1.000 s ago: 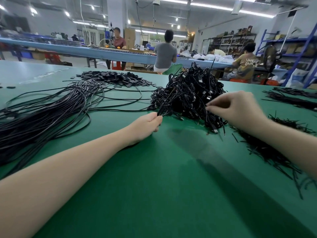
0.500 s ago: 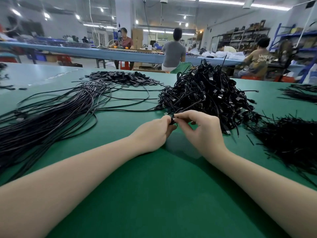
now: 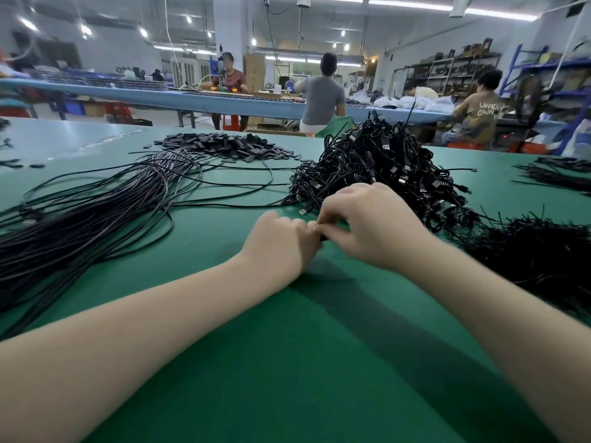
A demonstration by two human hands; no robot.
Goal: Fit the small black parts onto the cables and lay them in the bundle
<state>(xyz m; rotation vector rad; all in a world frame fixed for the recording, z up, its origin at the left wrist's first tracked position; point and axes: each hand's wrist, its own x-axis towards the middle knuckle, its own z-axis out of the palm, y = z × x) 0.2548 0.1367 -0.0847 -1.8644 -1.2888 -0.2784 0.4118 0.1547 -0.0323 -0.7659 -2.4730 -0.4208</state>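
Green matting covers the tabletop (image 3: 287, 362), bare in the foreground where both forearms reach in. At mid-depth the left hand (image 3: 281, 247) and right hand (image 3: 374, 225) meet, touching at the fingertips. Both sets of fingers are curled narrow, pinching one small black part (image 3: 323, 237) between them; only a sliver of it shows, and the cable end it belongs on is hidden by the fingers. Judged from this, the fitting step is in progress. To do it well, the left hand should hold steady while the right aligns the part squarely and pushes it fully home, without kinking the cable. Just beyond the hands lies the tangled heap of cables (image 3: 383, 174), with a loose connector (image 3: 303, 212) at its near edge. To the left runs the long straight bundle (image 3: 96, 219), where the finished cable should be laid parallel. Farther back sits the stock of black parts (image 3: 224, 145). Workers sit at a blue bench (image 3: 128, 94) beyond.
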